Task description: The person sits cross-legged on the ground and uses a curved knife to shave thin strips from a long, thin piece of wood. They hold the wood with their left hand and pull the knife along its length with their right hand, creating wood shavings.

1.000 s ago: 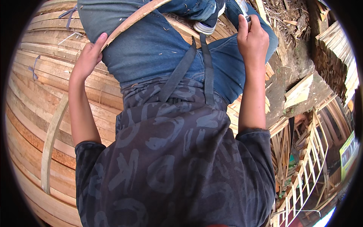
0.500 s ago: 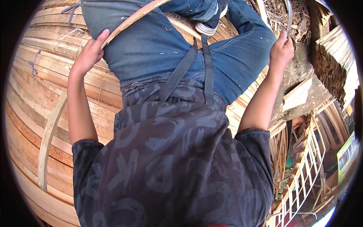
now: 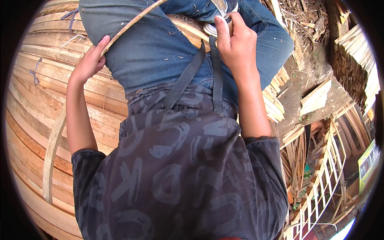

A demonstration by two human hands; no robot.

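Observation:
My left hand (image 3: 89,64) is closed around the near end of a thin wooden strip (image 3: 134,23). From there the strip slants up and to the right over my left thigh, and its far end runs out past the top of the picture. My right hand (image 3: 238,47) is in a fist at the upper middle, above my lap, gripping a knife (image 3: 220,5). Only a short stretch of its metal blade shows; the handle is hidden inside my fingers, and the tip is out of view. Whether blade and strip touch cannot be seen.
Long wooden slats (image 3: 36,116) lie side by side at the left, some tied with blue cord (image 3: 37,71). A curved strip (image 3: 51,156) rests across them. At the right are stacked wood (image 3: 358,60), a flat offcut (image 3: 316,98), wood shavings and a wooden lattice (image 3: 320,196).
My right hand has swung from the far right inward to the left, bringing the knife near the strip. My left hand has shifted slightly left and down, still holding the wooden strip.

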